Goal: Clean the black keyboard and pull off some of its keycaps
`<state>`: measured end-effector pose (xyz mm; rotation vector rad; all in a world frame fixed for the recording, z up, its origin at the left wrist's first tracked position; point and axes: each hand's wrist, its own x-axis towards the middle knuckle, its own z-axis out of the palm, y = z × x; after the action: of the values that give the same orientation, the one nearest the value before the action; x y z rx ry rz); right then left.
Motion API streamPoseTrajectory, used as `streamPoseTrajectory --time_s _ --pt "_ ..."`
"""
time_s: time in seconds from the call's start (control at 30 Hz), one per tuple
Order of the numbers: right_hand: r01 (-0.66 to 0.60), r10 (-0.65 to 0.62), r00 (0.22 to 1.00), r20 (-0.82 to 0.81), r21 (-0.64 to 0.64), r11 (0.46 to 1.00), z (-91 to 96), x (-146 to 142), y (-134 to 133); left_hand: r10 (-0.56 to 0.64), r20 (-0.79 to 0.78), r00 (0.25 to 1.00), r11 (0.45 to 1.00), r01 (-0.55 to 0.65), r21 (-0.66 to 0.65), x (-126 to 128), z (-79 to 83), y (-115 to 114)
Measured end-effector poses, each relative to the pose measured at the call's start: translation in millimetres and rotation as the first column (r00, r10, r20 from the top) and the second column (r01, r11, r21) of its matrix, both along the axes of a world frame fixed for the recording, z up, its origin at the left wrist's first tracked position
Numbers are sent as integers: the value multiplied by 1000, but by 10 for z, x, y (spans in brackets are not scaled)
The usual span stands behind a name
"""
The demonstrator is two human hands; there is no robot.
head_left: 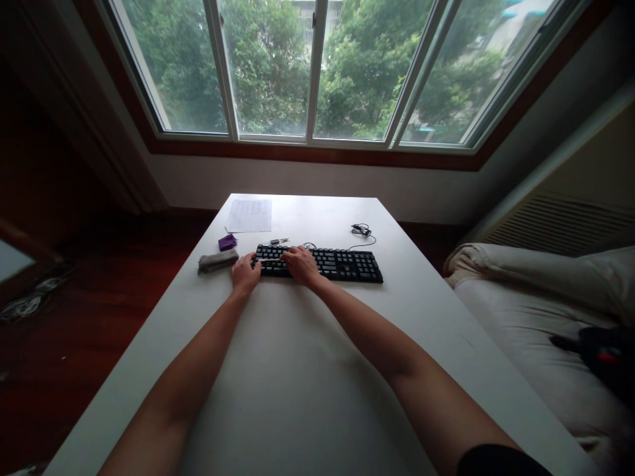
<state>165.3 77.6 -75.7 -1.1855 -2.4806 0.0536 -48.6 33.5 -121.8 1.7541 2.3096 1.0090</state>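
A black keyboard (342,263) lies across the far half of a white table (297,370). My left hand (245,272) is curled around the keyboard's left end, fingers closed on its edge. Just right of it, my right hand (300,264) rests on the left keys with its fingers pinched. A thin pale tool (268,260) runs from that pinch leftward over the keys toward my left hand. It is too small to identify.
A folded grey cloth (217,261), a small purple object (227,242) and a printed sheet (249,215) lie left of the keyboard. A coiled black cable (362,231) lies behind it. A pale cushioned couch (536,311) with a black item (608,357) stands right. Wide window (317,66) ahead.
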Motion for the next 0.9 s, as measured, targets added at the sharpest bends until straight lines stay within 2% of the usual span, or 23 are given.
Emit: streamPoseTrajectory --time_s 0.17,0.47,0.73,0.9 --pt "7 -6 1000 24 -19 1000 31 -30 6 6 5 1000 1000 -6 -6 5 -4 -3" --pt "-15 15 999 30 4 1000 78 -321 -49 -3 75 997 1000 3 -6 -27 46 -8" --pt "-71 71 997 -3 -18 997 56 -215 -105 26 246 969 1000 -26 -5 -64 53 13" --pt "-94 93 996 -16 -17 995 16 -127 -118 23 288 957 999 -32 27 -82 36 22"
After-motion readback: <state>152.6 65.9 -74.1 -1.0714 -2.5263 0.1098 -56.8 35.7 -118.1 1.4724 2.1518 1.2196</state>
